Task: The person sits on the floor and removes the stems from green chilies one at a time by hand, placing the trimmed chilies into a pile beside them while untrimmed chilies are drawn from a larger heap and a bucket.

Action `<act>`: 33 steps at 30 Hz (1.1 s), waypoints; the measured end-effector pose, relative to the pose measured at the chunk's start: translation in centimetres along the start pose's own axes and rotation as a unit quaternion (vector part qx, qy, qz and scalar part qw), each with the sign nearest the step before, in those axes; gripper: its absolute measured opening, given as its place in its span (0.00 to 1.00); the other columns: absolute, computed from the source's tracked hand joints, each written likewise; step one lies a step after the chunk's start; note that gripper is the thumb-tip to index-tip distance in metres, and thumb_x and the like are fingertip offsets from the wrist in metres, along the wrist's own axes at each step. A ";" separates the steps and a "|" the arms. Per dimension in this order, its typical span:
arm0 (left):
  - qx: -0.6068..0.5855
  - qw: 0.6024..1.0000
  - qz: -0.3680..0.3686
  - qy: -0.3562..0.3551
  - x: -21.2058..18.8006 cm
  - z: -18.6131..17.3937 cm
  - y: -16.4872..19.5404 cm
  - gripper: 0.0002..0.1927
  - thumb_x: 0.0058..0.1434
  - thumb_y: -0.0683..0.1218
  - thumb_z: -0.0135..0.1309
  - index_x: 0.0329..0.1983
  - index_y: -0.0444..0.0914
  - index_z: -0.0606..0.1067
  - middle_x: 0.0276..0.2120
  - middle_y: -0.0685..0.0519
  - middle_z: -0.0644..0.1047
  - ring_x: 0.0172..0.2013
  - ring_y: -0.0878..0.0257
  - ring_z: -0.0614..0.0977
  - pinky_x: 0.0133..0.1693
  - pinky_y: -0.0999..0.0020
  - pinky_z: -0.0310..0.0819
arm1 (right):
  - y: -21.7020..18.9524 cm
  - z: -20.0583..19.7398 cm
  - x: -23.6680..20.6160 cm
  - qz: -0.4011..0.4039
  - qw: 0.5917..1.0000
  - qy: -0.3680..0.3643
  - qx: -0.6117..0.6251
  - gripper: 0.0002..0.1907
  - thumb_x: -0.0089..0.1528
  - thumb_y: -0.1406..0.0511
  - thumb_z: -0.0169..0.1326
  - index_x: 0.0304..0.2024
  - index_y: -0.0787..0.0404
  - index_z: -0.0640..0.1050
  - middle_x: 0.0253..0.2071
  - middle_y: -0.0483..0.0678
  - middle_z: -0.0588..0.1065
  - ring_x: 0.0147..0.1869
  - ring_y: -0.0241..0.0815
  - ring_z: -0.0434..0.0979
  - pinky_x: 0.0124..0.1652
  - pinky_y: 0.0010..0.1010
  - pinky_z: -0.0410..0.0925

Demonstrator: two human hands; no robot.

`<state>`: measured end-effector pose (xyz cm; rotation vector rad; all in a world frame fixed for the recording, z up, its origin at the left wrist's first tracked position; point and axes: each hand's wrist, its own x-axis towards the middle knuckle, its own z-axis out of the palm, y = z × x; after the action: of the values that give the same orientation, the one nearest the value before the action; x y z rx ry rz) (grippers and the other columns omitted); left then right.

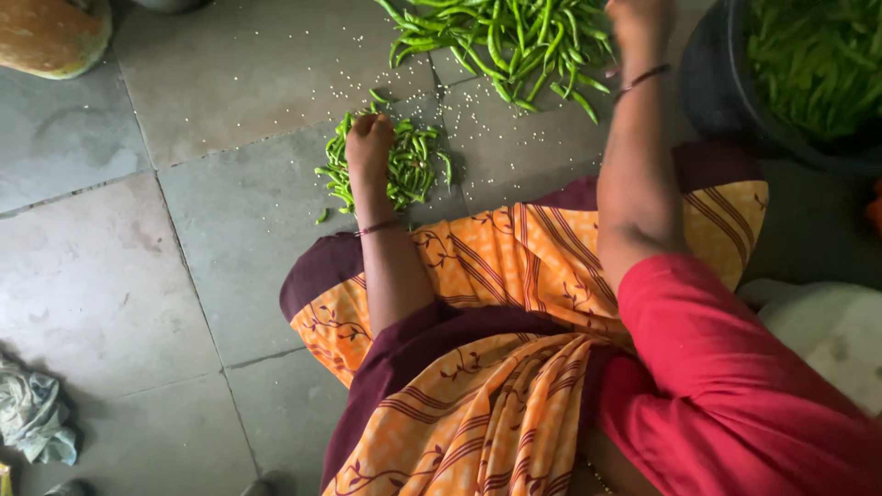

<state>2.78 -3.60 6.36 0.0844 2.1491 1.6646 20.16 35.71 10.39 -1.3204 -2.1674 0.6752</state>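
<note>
A: Chillies, two heaps of them on the stone floor point(230, 230). Taking the small pile of green chillies point(409, 165) as the mark: where does each hand stand?

B: The left hand point(369, 140) lies right on that small pile, at its left half, palm down, fingers curled into the pods. Whether the grip is clamped on any single pod cannot be told; the fingertips are buried among them.

A: And the other?

B: The right hand point(634, 23) is beyond the small pile and off to its right, at the right edge of the large heap of green chillies point(501, 41). It is cut off by the top of the view, so its grip cannot be told either.

A: How do the pods lie?

B: In the small pile, mostly lengthwise away from the person, fanning a little. In the large heap they cross every way.

A: Anything else near?

B: Pale seeds point(432, 92) are scattered between the two heaps. A dark tub of chillies point(707, 83) stands well right of the small pile, nearer the right hand.
</note>
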 end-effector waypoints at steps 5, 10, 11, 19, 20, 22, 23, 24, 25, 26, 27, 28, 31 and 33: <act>-0.008 1.000 0.005 0.002 0.8 0.6 0.8 0.15 0.62 0.48 0.54 0.44 0.31 0.79 0.28 0.53 0.79 0.28 0.67 0.76 0.32 0.70 0.71 | -3.0 6.7 -4.7 -0.040 0.986 -0.052 -0.154 0.17 0.49 0.66 0.66 0.41 0.63 0.79 0.40 0.61 0.79 0.45 0.62 0.79 0.44 0.49 0.71; -0.052 0.998 0.003 -0.032 2.0 1.6 0.6 0.14 0.62 0.47 0.53 0.41 0.32 0.78 0.30 0.54 0.80 0.28 0.67 0.78 0.33 0.70 0.75 | -6.2 9.4 -6.3 -0.025 0.986 -0.161 -0.022 0.14 0.54 0.64 0.67 0.39 0.62 0.80 0.36 0.56 0.80 0.41 0.56 0.81 0.42 0.45 0.73; -0.054 0.998 -0.016 -0.037 2.1 1.7 0.6 0.14 0.62 0.47 0.53 0.41 0.32 0.78 0.30 0.53 0.79 0.27 0.67 0.77 0.31 0.69 0.73 | -6.8 9.6 -6.4 -0.012 0.978 -0.206 0.011 0.13 0.55 0.63 0.68 0.37 0.62 0.80 0.35 0.54 0.80 0.40 0.52 0.83 0.42 0.42 0.74; 0.015 1.000 0.012 -0.024 1.0 1.3 0.5 0.15 0.61 0.49 0.54 0.42 0.33 0.80 0.28 0.52 0.81 0.27 0.66 0.80 0.31 0.70 0.75 | -7.6 9.4 -10.0 -0.129 0.952 -0.265 0.087 0.10 0.52 0.73 0.63 0.36 0.55 0.84 0.31 0.50 0.80 0.32 0.44 0.80 0.32 0.37 0.72; 0.031 0.999 0.012 -0.022 0.7 1.1 0.4 0.15 0.61 0.49 0.54 0.42 0.33 0.80 0.27 0.51 0.80 0.26 0.65 0.79 0.30 0.69 0.73 | -7.4 9.1 -10.4 -0.249 0.942 -0.222 0.044 0.11 0.51 0.73 0.65 0.33 0.54 0.86 0.30 0.50 0.81 0.31 0.41 0.80 0.32 0.34 0.72; 0.043 0.999 0.014 -0.016 0.0 0.7 0.2 0.16 0.61 0.49 0.54 0.42 0.33 0.80 0.26 0.51 0.80 0.26 0.65 0.79 0.30 0.69 0.73 | -6.8 8.5 -10.8 -0.230 0.930 -0.284 0.022 0.13 0.48 0.74 0.64 0.34 0.53 0.87 0.30 0.47 0.80 0.29 0.36 0.78 0.30 0.30 0.70; 0.041 0.999 0.020 -0.014 -0.2 0.6 0.1 0.16 0.61 0.49 0.54 0.42 0.33 0.80 0.27 0.51 0.81 0.27 0.65 0.80 0.31 0.69 0.75 | -6.5 8.1 -10.7 -0.219 0.924 -0.313 0.011 0.15 0.47 0.74 0.64 0.34 0.53 0.87 0.29 0.45 0.80 0.28 0.34 0.77 0.29 0.28 0.68; 0.039 0.999 0.026 -0.013 -0.5 0.4 0.0 0.16 0.61 0.49 0.54 0.42 0.32 0.80 0.28 0.51 0.82 0.27 0.66 0.81 0.31 0.70 0.76 | -6.2 7.8 -10.5 -0.127 0.932 -0.336 0.045 0.14 0.50 0.74 0.62 0.36 0.53 0.86 0.29 0.46 0.79 0.27 0.34 0.76 0.27 0.29 0.68; 0.051 0.998 0.032 -0.009 -0.8 0.3 -0.1 0.16 0.61 0.49 0.54 0.42 0.33 0.80 0.28 0.51 0.82 0.27 0.66 0.81 0.32 0.69 0.76 | -5.9 7.4 -10.2 -0.034 0.930 -0.356 0.079 0.12 0.54 0.73 0.61 0.38 0.53 0.84 0.29 0.46 0.78 0.26 0.34 0.75 0.25 0.30 0.67; 0.063 0.997 0.036 -0.006 -1.0 0.2 -0.3 0.16 0.61 0.49 0.55 0.42 0.33 0.80 0.28 0.50 0.82 0.27 0.65 0.81 0.32 0.69 0.75 | -5.6 7.1 -9.9 0.060 0.919 -0.373 0.111 0.11 0.57 0.73 0.59 0.40 0.53 0.83 0.29 0.47 0.77 0.25 0.34 0.74 0.24 0.30 0.66; 0.075 0.996 0.041 -0.003 -1.1 0.1 -0.4 0.16 0.61 0.49 0.55 0.42 0.33 0.80 0.28 0.50 0.82 0.27 0.65 0.81 0.33 0.68 0.75 | -5.4 6.8 -9.6 0.050 0.929 -0.352 0.096 0.09 0.59 0.72 0.58 0.40 0.54 0.83 0.29 0.45 0.78 0.25 0.34 0.75 0.24 0.29 0.67; 0.056 0.998 0.036 -0.008 -1.3 0.1 -0.5 0.16 0.61 0.50 0.55 0.42 0.32 0.80 0.28 0.50 0.82 0.27 0.64 0.81 0.33 0.67 0.76 | -5.2 6.5 -9.3 0.042 0.939 -0.332 0.081 0.07 0.60 0.71 0.58 0.39 0.55 0.83 0.28 0.44 0.78 0.25 0.33 0.76 0.25 0.27 0.69; 0.037 0.999 0.036 -0.015 -1.3 0.0 -0.8 0.16 0.62 0.50 0.54 0.42 0.32 0.79 0.29 0.49 0.82 0.28 0.63 0.81 0.34 0.66 0.77 | -5.2 6.2 -8.8 0.043 0.928 -0.347 0.125 0.08 0.59 0.72 0.58 0.40 0.60 0.82 0.29 0.42 0.78 0.27 0.31 0.78 0.25 0.24 0.71; 0.079 0.996 0.049 -0.008 -1.2 0.0 -0.9 0.16 0.61 0.51 0.54 0.43 0.33 0.80 0.29 0.50 0.82 0.29 0.62 0.81 0.35 0.65 0.77 | -5.8 6.4 -8.7 0.137 0.902 -0.349 0.213 0.09 0.59 0.73 0.57 0.42 0.60 0.81 0.29 0.43 0.79 0.26 0.32 0.79 0.24 0.24 0.71</act>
<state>4.06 -4.18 5.89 0.2520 2.2954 1.5362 15.73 24.53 7.95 -1.2623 -2.1372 1.8561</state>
